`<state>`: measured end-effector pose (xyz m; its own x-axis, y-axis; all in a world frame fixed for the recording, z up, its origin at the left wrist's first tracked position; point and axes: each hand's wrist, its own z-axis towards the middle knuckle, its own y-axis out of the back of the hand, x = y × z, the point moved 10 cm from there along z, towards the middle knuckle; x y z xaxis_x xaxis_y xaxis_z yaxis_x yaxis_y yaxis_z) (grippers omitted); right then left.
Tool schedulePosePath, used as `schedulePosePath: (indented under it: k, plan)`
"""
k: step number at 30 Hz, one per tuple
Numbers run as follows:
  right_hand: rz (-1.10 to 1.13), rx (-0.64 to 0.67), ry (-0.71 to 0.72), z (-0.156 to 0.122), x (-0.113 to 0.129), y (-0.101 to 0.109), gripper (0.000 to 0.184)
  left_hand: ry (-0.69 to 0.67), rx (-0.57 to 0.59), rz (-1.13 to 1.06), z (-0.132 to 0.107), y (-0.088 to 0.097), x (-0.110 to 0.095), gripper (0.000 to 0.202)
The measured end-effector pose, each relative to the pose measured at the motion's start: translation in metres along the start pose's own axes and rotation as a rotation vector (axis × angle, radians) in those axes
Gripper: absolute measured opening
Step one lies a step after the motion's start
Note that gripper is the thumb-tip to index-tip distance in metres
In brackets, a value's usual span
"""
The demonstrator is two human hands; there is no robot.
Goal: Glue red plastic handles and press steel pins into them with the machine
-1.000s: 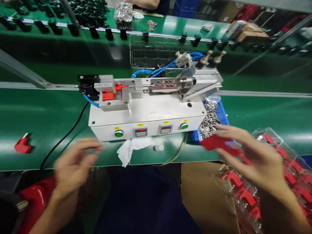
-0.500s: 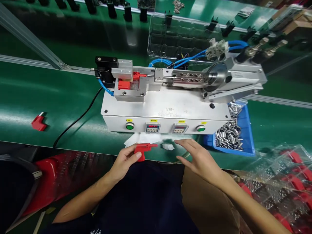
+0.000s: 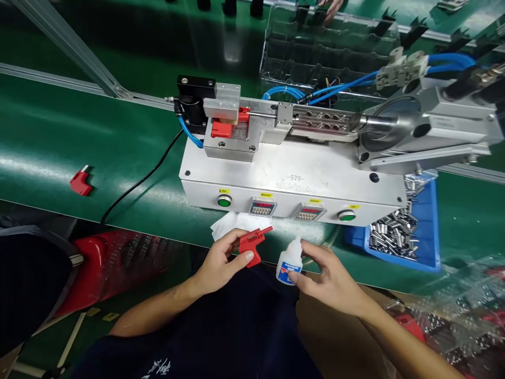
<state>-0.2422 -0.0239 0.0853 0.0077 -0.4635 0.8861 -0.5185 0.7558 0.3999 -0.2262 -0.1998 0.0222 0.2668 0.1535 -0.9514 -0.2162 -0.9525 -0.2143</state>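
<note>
Clearly, the left grip point(image 3: 221, 266) is pinched onto a red part point(image 3: 249, 246), thumb pressed on its lower face and fingers behind, its thin prong pointing up and right. The part is held over the near edge of the surface point(image 3: 35, 137). It looks like light, stiff, smooth plastic; the broad body seems the safe place to hold, since the prong could snap if squeezed.

Just beside it, the right grip point(image 3: 329, 281) is curled around a small white bottle point(image 3: 290, 263), thumb low on the blue label, forefinger near the shoulder, nozzle up. The bottle appears light and soft-walled, so a low, gentle hold should avoid squeezing out its contents.

Past the hands, a white cloth point(image 3: 232, 226) lies near that edge, in front of a metal machine point(image 3: 335, 181). Farther out, another red piece point(image 3: 81, 183) rests leftward, and a blue bin point(image 3: 433, 226) of metal sleeves point(image 3: 394, 237) sits rightward.
</note>
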Motion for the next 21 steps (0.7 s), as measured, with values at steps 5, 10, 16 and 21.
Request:
schedulePosePath:
  k: [5,10,16,21]
  plan:
    - [0.175,0.142,-0.118,0.0,-0.007,-0.021,0.005,0.002,0.058,0.038,0.002,-0.005,0.0,0.032]
    - [0.255,0.258,-0.23,0.001,-0.014,-0.037,0.006,-0.007,0.099,0.036,0.001,-0.008,-0.003,0.026]
    - [0.415,0.294,-0.289,0.003,-0.015,-0.043,0.013,-0.024,0.095,0.043,-0.001,-0.007,-0.007,0.022]
    - [0.476,0.298,-0.315,0.0,-0.018,-0.044,0.014,-0.027,0.109,0.044,-0.001,-0.008,-0.008,0.022]
